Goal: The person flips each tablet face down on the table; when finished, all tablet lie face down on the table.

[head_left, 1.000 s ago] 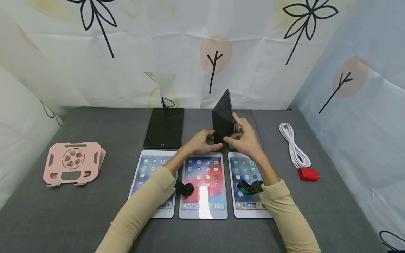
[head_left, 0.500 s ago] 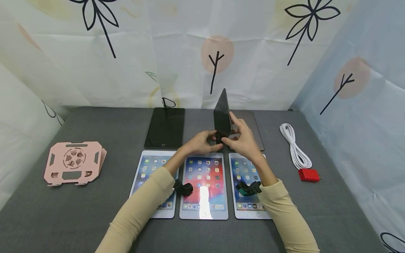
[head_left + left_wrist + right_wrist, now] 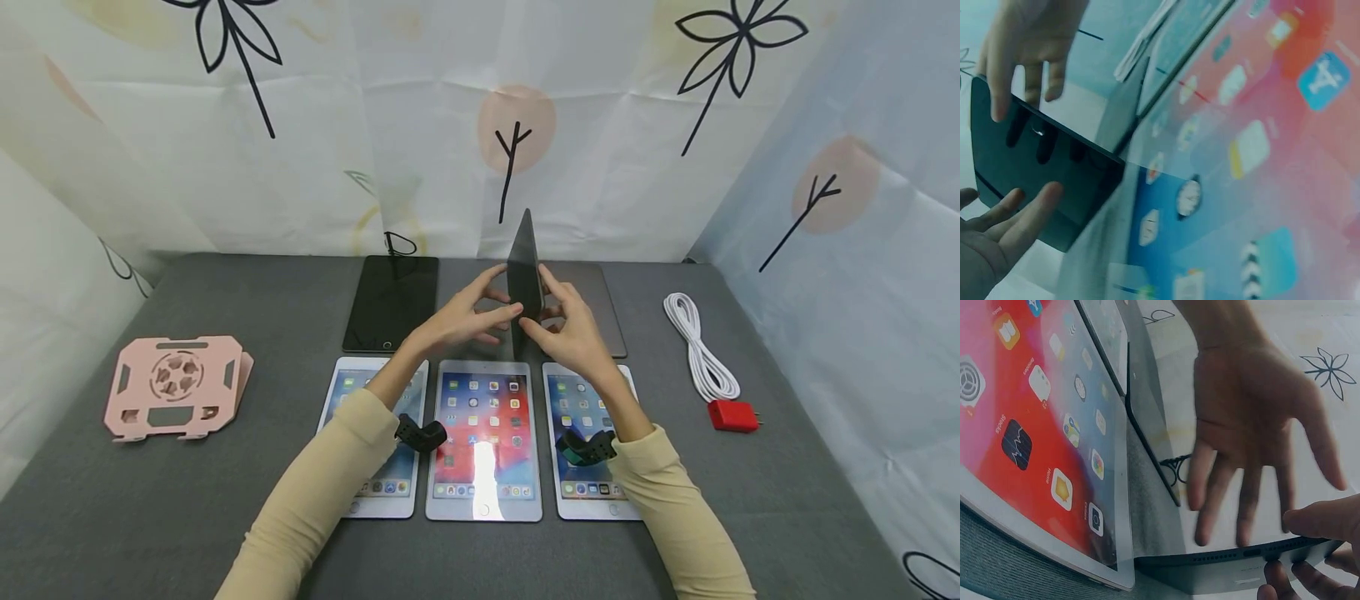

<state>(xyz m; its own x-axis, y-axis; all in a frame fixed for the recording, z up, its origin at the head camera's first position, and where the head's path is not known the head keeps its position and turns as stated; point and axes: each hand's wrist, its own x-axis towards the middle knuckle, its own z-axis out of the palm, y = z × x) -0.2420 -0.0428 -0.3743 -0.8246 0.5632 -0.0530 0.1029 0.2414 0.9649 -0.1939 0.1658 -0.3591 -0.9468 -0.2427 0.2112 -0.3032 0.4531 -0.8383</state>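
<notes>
Near the back middle of the table, a dark tablet [image 3: 524,262] stands on edge, its screen turned left. My right hand [image 3: 572,327] pinches its lower edge, thumb on the screen side and fingers behind, as the right wrist view also shows at the tablet's edge [image 3: 1225,575]. My left hand [image 3: 459,321] is beside the screen side with fingers spread and stretched out; in the left wrist view its fingers [image 3: 1025,222] point at the dark screen. Below both hands lies a white tablet [image 3: 483,425] with a lit screen, its icons fully showing.
White lit tablets lie to the left [image 3: 397,482] and right [image 3: 581,396], partly under the forearms. A black tablet [image 3: 393,300] lies back left, a grey one [image 3: 597,292] behind the right hand. A pink stand [image 3: 180,383], white cable [image 3: 690,342] and red charger [image 3: 733,415] flank them.
My left hand has come off the tablet's lower edge, moving up and left as its fingers spread. The tablet has turned more edge-on, still in my right hand.
</notes>
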